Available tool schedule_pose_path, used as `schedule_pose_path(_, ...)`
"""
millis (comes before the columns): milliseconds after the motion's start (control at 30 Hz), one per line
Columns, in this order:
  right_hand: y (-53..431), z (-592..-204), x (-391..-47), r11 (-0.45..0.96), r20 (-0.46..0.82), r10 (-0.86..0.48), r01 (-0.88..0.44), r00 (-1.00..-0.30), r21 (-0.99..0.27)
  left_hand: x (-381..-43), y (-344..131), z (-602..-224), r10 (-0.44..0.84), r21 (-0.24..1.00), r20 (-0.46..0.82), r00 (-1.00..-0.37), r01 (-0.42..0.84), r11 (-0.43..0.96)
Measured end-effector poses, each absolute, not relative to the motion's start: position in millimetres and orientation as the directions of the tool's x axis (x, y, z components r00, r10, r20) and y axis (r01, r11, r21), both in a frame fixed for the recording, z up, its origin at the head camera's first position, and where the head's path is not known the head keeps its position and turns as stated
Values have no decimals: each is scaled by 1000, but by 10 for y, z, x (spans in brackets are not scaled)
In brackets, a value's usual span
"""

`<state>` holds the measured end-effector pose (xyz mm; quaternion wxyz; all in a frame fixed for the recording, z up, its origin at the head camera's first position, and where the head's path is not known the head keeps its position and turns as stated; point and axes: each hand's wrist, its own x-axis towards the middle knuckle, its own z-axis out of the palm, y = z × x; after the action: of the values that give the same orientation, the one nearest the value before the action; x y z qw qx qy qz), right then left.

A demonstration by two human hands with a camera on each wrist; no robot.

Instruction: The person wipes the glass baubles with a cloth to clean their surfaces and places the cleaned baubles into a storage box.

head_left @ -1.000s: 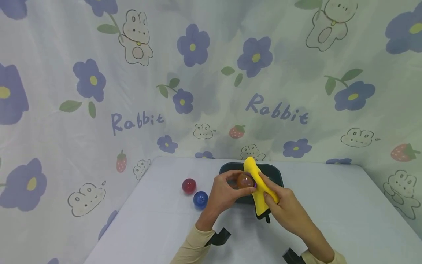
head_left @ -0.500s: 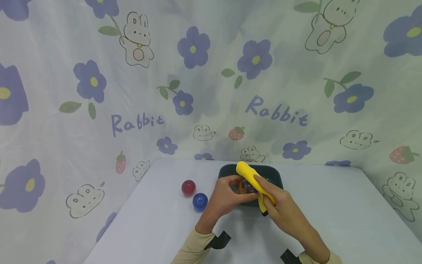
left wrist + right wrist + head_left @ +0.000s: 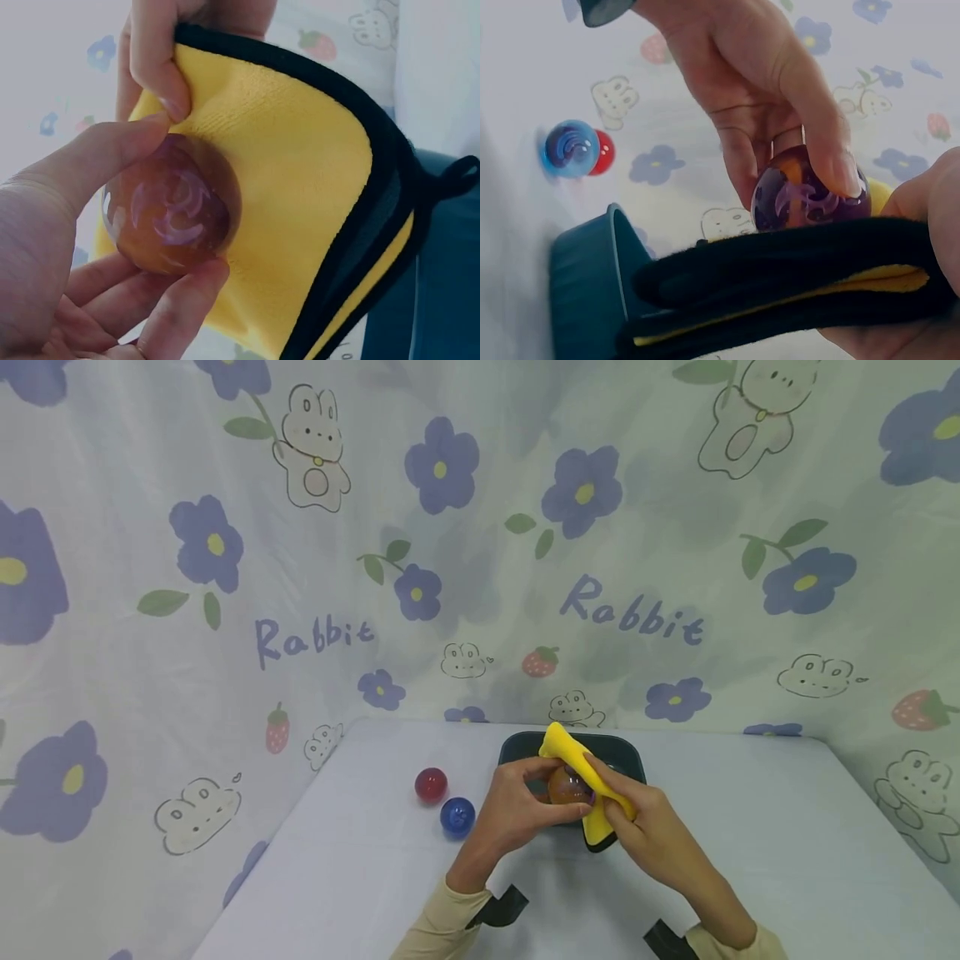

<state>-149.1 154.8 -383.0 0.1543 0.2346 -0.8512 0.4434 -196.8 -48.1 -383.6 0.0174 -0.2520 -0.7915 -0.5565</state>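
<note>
Between its thumb and fingers my left hand (image 3: 517, 806) holds a see-through ball (image 3: 169, 206) with a purple swirl inside; it looks amber against the cloth. My right hand (image 3: 656, 822) grips a folded yellow cloth (image 3: 292, 150) with a dark edging and a small loop. The cloth lies against the ball's far side in the left wrist view. Both hands are above a dark green tub (image 3: 637, 760). In the right wrist view the cloth's dark edge hides the lower part of the ball.
A red ball (image 3: 431, 786) and a blue ball (image 3: 457, 817) sit on the white table (image 3: 337, 877), left of the tub. Behind the table hangs a curtain (image 3: 480, 527) printed with flowers and rabbits.
The cloth's top has tipped left and its lower edge has swung about as the right hand moved it over the ball. The ball has shifted slightly right. The red and blue balls stay put.
</note>
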Motion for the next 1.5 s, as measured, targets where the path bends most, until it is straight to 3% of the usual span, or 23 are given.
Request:
schedule_pose_path(367, 1609, -3902, -1561, 417, 401, -241, -467, -884, -780, -1973, -455, -3843, 360, 887, 343, -867, 425, 179)
schedule_pose_path(767, 1588, -3925, -1593, 379, 330, -218, -391, -918, -838, -2000, -428, -3871, 217, 882, 383, -898, 426, 201)
schedule_pose_path(1067, 1553, -3890, -1548, 400, 287, -198, -345, -937, -849, -2007, -400, -3902, 161, 895, 373, -914, 400, 197)
schedule_pose_path(1500, 1537, -3825, -1456, 434, 309, -209, -371, -928, -821, -2030, -430, -3920, 184, 864, 371, -910, 411, 292)
